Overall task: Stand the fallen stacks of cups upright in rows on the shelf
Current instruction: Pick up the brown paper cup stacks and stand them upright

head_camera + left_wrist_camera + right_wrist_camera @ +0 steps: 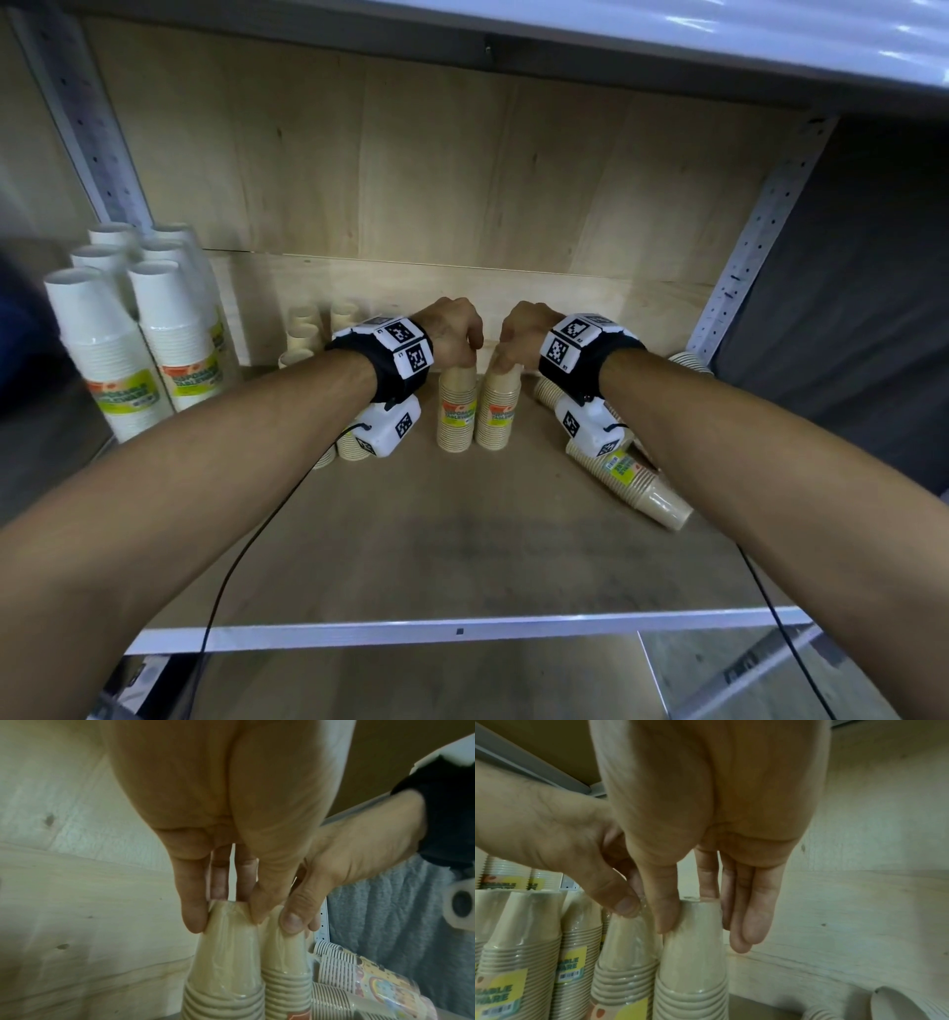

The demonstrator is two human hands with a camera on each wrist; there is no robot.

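Two wrapped stacks of beige cups stand upright side by side in the middle of the shelf (411,539). My left hand (464,354) pinches the top of the left stack (456,411) from above. My right hand (506,360) grips the top of the right stack (497,411) the same way. In the left wrist view my left hand (226,914) clasps the top cup (226,953) between thumb and fingers. In the right wrist view my right hand (703,923) holds its stack (695,953). A fallen beige stack (631,478) lies under my right forearm.
More fallen stacks lie at the right: one (547,388) behind my right wrist, one (690,362) by the upright post. Upright beige stacks (308,334) stand at the left rear, tall white cup stacks (154,329) at the far left. Printed cup stacks (359,979) lie at the right.
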